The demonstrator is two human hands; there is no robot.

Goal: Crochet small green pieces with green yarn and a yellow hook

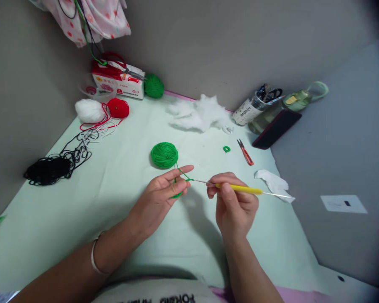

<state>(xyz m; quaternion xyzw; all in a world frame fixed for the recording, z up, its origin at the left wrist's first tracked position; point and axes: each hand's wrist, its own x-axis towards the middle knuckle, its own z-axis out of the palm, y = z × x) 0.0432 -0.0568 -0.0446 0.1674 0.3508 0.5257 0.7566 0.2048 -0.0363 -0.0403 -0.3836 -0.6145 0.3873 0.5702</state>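
Observation:
My left hand (pixel 164 191) pinches a small piece of green crochet (pixel 177 195) between thumb and fingers, with its index finger stretched out. Green yarn runs over that finger from a green yarn ball (pixel 164 155) just beyond the hand. In my right hand (pixel 235 206) is a crochet hook (pixel 240 188) with a yellow handle, gripped like a pen. The hook's thin metal tip points left and meets the green yarn at the left fingertips. How the loop sits on the tip is too small to tell.
White stuffing (pixel 200 113) lies behind the yarn ball. Red-handled thread snips (pixel 245 152), a small green ring (pixel 226 149) and a crumpled tissue (pixel 273 180) are at right, near a dark phone (pixel 276 129). Black yarn (pixel 50 169), white yarn (pixel 90 111) and red yarn (pixel 118 108) lie left.

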